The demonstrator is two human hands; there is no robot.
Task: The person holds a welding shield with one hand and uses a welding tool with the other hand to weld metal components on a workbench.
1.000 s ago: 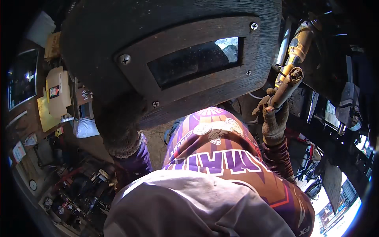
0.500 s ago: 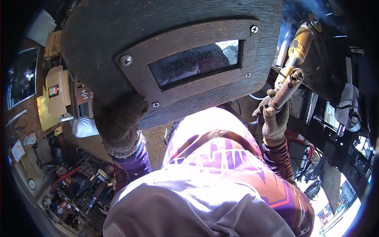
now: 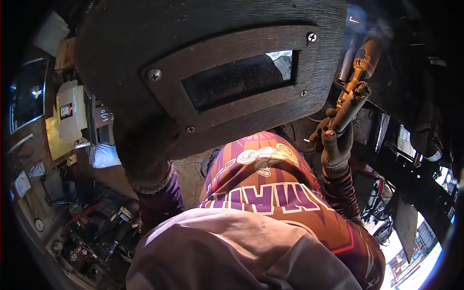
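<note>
A dark hand-held welding shield (image 3: 121, 63) with a small tinted window (image 3: 239, 77) fills the upper half of the head view. My left hand (image 3: 145, 162), in a rough knitted glove, grips the shield from below. At the right, my right hand (image 3: 336, 150), also gloved, is closed around a welding electrode holder (image 3: 352, 101), which points up toward dark metalwork (image 3: 411, 72). A faint wisp of smoke hangs above the holder. My purple and orange patterned shirt (image 3: 270, 193) lies between both arms.
A cluttered floor with tools and cables (image 3: 96, 232) lies at the lower left. Boxes and papers (image 3: 70, 113) stand at the left. A dark steel frame (image 3: 415, 179) runs down the right side, with bright daylight (image 3: 420, 266) at the lower right.
My right hand has lifted the electrode holder slightly higher toward the metalwork. The shield and my left hand have stayed almost in place.
</note>
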